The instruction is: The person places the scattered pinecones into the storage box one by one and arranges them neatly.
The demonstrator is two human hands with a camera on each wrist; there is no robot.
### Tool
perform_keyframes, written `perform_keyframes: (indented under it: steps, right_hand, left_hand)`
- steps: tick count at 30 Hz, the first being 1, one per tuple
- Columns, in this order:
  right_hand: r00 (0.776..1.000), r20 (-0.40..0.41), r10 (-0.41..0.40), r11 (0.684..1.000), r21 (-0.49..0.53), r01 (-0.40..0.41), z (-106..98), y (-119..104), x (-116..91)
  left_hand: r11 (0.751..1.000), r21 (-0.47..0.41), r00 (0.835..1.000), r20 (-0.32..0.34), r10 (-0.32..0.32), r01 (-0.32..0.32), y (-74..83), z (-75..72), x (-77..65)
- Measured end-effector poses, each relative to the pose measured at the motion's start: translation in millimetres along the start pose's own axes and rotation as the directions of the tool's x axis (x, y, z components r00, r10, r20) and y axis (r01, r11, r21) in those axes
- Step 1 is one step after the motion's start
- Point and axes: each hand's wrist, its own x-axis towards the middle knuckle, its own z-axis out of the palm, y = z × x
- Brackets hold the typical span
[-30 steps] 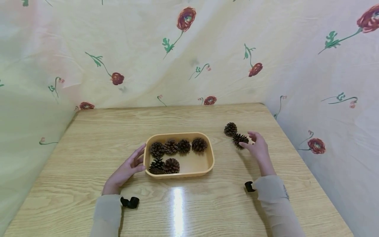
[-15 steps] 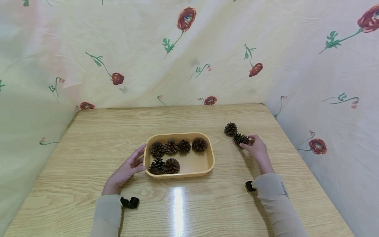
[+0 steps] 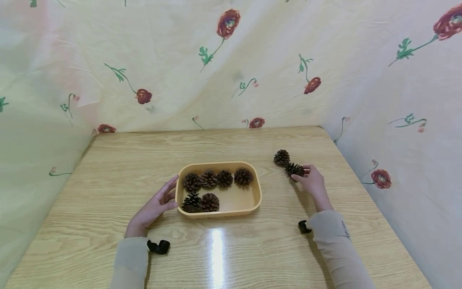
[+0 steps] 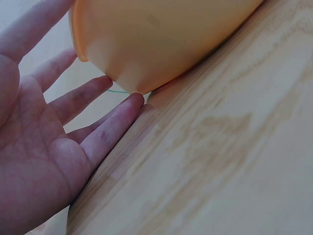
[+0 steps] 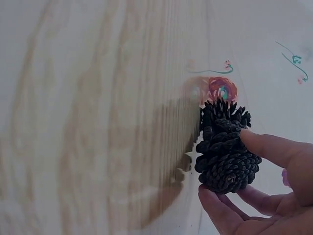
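Out on the right of the table, my right hand (image 3: 314, 184) pinches a dark brown pine cone (image 5: 230, 171) between thumb and fingertips. That cone lies on its side, its base facing the palm in the right wrist view. Just behind it, close against it, sits a second pine cone (image 3: 281, 158). My left hand (image 3: 156, 206) rests its spread, nearly straight fingertips on the left end of a yellow oval-cornered tub (image 4: 161, 39). Inside the tub several pine cones stand: a row (image 3: 224, 178) along the far wall and others (image 3: 209, 202) at the near left.
The wood-grain table (image 3: 252, 249) carries the tub near its middle. Flower-printed cloth (image 3: 173, 64) hangs behind and along both sides. Black wrist cameras (image 3: 159, 247) are strapped at both sleeve cuffs.
My right fingers have closed from a wider spread around the nearer pine cone. The left hand and the tub have stayed where they were.
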Motion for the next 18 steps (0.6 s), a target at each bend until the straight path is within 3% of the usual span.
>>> perform_keyframes:
  steps: [6,18]
  right_hand:
    - [0.998,-0.059,-0.023,0.998,0.053,0.026,-0.8,2.9,-5.3]
    - [0.986,-0.03,-0.162,0.974,0.153,0.164,2.6,-7.4,-36.6]
  left_hand:
    - [1.0,0.001,1.0,-0.004,-0.005,0.005,0.0,0.0,-0.8]
    - [1.0,0.021,1.0,-0.003,0.009,-0.009,-7.5,0.3,-1.4]
